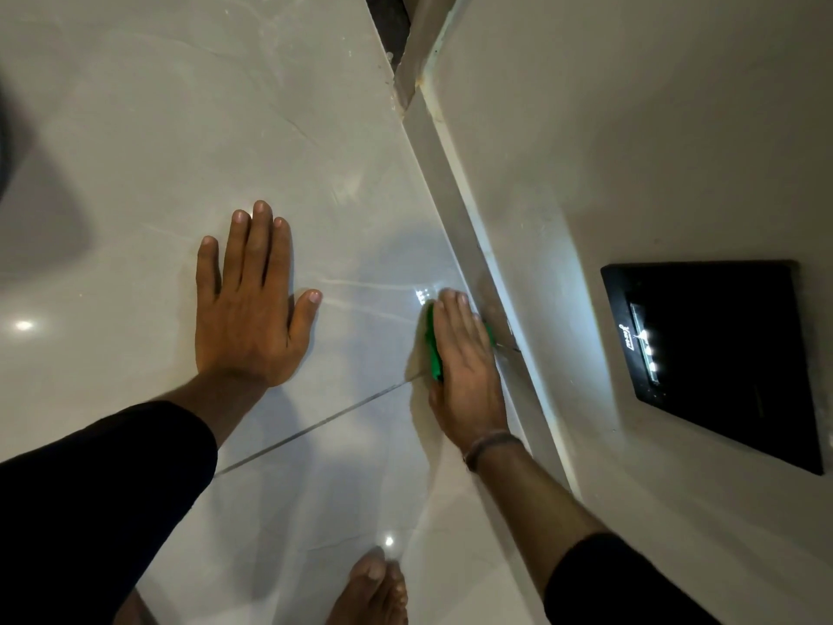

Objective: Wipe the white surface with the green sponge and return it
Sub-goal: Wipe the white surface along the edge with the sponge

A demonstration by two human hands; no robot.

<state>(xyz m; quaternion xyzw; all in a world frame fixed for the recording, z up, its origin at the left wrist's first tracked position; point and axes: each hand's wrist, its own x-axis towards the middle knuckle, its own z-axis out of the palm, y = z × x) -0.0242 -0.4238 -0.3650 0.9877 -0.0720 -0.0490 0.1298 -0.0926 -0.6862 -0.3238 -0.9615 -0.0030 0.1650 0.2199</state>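
The white surface (252,142) is a glossy tiled floor with a thin grout line running across it. My right hand (466,367) presses flat on the green sponge (433,349), which shows along the hand's left edge and at its right side, close to the foot of the wall. Most of the sponge is hidden under the palm. My left hand (252,304) lies flat on the tile to the left, fingers spread, holding nothing.
A white skirting strip (455,209) runs diagonally along the wall (631,128) on the right. A black rectangular panel (721,363) with small lights is set in the wall. A bare foot (372,588) stands at the bottom edge. A dark gap (387,20) shows at the top.
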